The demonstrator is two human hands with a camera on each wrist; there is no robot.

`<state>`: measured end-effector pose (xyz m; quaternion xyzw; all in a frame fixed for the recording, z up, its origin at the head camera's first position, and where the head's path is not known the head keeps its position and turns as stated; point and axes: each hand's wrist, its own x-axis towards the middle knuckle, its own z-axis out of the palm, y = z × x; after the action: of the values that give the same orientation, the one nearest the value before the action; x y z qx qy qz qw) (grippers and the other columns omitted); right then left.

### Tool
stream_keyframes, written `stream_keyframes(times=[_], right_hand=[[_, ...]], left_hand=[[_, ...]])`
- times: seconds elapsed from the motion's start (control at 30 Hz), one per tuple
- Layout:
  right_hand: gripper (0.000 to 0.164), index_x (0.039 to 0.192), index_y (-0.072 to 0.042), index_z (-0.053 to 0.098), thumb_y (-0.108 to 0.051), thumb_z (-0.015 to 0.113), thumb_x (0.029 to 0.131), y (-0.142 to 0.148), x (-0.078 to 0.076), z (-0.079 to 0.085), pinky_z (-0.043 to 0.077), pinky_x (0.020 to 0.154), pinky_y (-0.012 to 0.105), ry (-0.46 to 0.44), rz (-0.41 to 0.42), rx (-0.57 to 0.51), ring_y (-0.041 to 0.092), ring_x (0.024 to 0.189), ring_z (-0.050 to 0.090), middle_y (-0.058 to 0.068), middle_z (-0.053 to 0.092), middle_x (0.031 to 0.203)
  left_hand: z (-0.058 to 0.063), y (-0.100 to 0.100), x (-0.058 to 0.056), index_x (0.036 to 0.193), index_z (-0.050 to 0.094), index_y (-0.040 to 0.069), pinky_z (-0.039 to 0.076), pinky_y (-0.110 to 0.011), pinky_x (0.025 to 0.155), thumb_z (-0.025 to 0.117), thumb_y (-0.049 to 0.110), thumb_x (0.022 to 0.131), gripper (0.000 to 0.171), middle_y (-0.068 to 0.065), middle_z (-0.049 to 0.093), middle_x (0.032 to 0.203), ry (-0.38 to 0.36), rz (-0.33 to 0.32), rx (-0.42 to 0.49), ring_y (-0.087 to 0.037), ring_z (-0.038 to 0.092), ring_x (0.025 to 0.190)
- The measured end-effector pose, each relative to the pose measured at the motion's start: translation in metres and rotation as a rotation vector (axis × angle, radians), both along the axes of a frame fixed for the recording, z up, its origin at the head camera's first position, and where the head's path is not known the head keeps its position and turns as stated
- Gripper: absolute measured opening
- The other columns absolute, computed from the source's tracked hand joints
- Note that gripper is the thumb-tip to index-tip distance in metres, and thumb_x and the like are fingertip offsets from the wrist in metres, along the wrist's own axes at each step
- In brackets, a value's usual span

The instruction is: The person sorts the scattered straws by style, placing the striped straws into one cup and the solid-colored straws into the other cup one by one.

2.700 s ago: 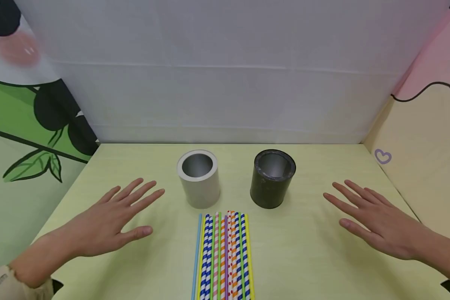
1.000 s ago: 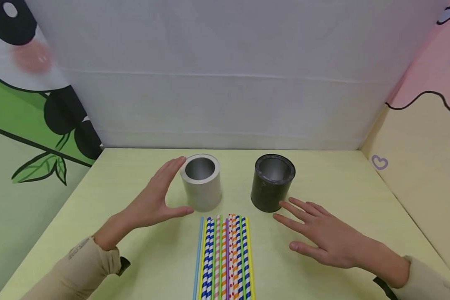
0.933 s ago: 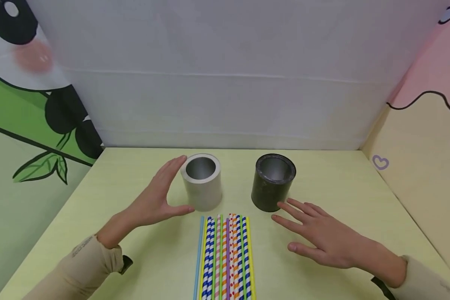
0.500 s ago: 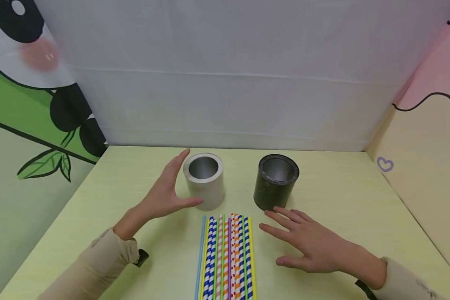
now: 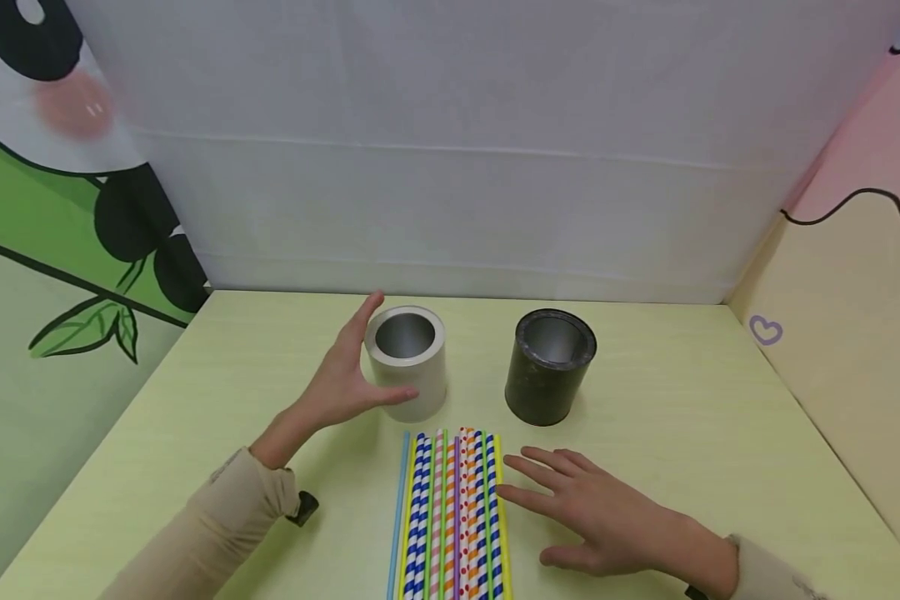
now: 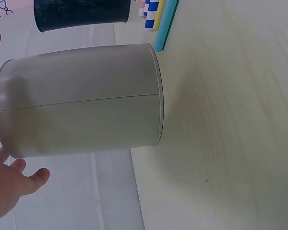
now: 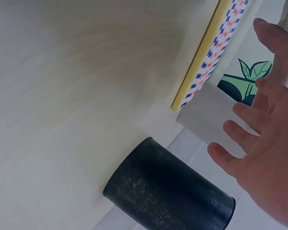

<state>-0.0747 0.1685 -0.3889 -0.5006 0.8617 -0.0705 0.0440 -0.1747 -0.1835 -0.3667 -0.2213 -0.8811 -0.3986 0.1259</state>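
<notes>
My left hand (image 5: 341, 385) reaches around the left side of a white cylindrical cup (image 5: 420, 373), fingers behind it and the thumb stretched across its front. In the left wrist view this cup (image 6: 81, 100) fills the gap between thumb and fingers (image 6: 31, 184), which stay extended at its upper end. A row of colourful paper straws (image 5: 453, 517), striped, dotted and plain, lies in front of the cups. My right hand (image 5: 592, 518) is spread with fingertips right at the row's right edge, holding nothing. In the right wrist view its fingers (image 7: 242, 139) are slightly bent.
A black cylindrical cup (image 5: 543, 387) stands upright right of the white one, its opening upward. Both are on a pale yellow table (image 5: 690, 400). A white backdrop (image 5: 457, 217) rises behind it, with printed panels (image 5: 855, 333) at the sides.
My left hand has come in from the left to the white cup, its thumb now across the front. My right hand has moved leftward to the straws. Cups and straws stay in place.
</notes>
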Motion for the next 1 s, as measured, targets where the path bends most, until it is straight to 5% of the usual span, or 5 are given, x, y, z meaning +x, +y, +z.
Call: stream_keyframes(times=[0.53, 1.0], right_hand=[[0.041, 0.12, -0.031, 0.063, -0.02, 0.075, 0.082, -0.015, 0.009, -0.012, 0.045, 0.097, 0.038, 0.019, 0.19, -0.124, 0.011, 0.117, 0.049, -0.007, 0.055, 0.126], [0.026, 0.119, -0.035, 0.065, -0.035, 0.062, 0.093, -0.022, 0.008, -0.023, 0.045, 0.094, 0.03, -0.015, 0.263, -0.073, 0.008, 0.113, 0.05, -0.011, 0.059, 0.119]], left_hand=[[-0.012, 0.005, -0.017, 0.153, 0.003, 0.039, 0.031, -0.06, 0.104, 0.092, 0.024, 0.062, 0.128, -0.004, 0.028, 0.154, -0.155, 0.007, 0.224, -0.028, 0.035, 0.136], [-0.024, 0.009, -0.025, 0.151, 0.004, 0.043, 0.035, -0.053, 0.101, 0.093, 0.024, 0.061, 0.128, -0.002, 0.045, 0.142, -0.153, 0.01, 0.283, -0.024, 0.047, 0.123]])
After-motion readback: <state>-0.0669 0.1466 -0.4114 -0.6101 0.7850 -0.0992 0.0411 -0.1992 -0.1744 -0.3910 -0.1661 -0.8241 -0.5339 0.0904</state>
